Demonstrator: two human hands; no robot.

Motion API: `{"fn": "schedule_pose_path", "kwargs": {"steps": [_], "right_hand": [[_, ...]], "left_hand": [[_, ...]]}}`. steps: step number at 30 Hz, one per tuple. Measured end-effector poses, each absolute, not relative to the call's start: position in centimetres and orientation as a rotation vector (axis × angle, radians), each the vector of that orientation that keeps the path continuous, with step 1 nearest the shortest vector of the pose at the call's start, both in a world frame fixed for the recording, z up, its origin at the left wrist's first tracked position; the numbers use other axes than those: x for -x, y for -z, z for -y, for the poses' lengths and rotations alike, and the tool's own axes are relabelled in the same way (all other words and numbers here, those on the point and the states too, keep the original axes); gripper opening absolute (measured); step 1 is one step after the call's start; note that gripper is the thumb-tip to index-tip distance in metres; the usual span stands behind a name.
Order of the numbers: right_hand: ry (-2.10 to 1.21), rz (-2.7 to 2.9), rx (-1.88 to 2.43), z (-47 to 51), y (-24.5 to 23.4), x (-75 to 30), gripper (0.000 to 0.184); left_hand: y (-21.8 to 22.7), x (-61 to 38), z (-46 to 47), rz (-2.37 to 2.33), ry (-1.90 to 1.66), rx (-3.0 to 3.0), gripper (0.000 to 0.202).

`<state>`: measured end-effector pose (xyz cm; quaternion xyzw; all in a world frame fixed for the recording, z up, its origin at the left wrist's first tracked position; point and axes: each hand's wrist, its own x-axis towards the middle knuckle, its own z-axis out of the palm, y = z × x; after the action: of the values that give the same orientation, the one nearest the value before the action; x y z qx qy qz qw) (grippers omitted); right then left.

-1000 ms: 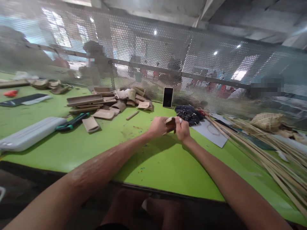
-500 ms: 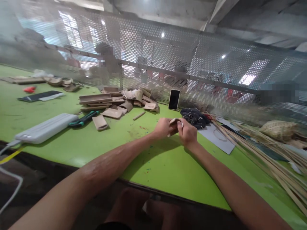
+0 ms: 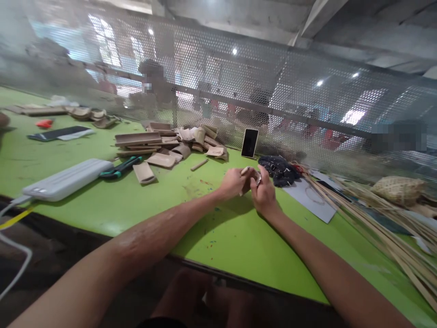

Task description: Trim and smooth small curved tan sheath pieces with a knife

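Observation:
Above the green table, my left hand is closed around a short curved piece of bamboo. Its pale upper edge shows over the fingers, while the rest is mostly hidden. My right hand is close against the piece's right side, with the thumb and forefinger bent around a small whitish scrap. What the scrap is made of is too small to tell. Just beyond the hands stand a propped-up phone and a bundle of dark cloth.
Curved bamboo pieces are heaped at the back, with one loose piece nearer. Green-handled pliers touch a white power strip. Long bamboo strips and white paper lie right. A perforated metal screen bounds the table.
My right hand has shifted slightly, its forefinger lifting and its thumb moving lower along the piece. The left hand keeps its hold. A blurred brown shape has appeared at the far left edge.

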<state>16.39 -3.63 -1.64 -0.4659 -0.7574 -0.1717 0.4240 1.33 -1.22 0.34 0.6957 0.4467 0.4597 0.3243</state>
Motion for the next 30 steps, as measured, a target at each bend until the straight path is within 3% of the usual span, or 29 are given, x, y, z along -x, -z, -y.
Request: {"fn": "schedule_pose_path", "kwargs": {"steps": [5, 11, 18, 30], "right_hand": [[0.202, 1.847, 1.198, 4.4, 1.4, -15.1, 0.060], [-0.112, 1.555, 1.236, 3.9, -0.1, -15.1, 0.049], [0.001, 1.518, 1.207, 3.3, -0.9, -16.6, 0.044], [0.182, 1.724, 1.184, 4.1, 0.3, -16.0, 0.044]], "left_hand": [[-0.3, -1.4, 1.7, -1.220, -1.257, -1.853, 0.050], [-0.4, -2.2, 2.8, -1.358, -1.221, -2.136, 0.033], [-1.3, -2.8, 3.8, -1.343, -1.051, -2.432, 0.032], [-0.8, -2.1, 2.3, -1.273, -1.202, -2.065, 0.040]]}}
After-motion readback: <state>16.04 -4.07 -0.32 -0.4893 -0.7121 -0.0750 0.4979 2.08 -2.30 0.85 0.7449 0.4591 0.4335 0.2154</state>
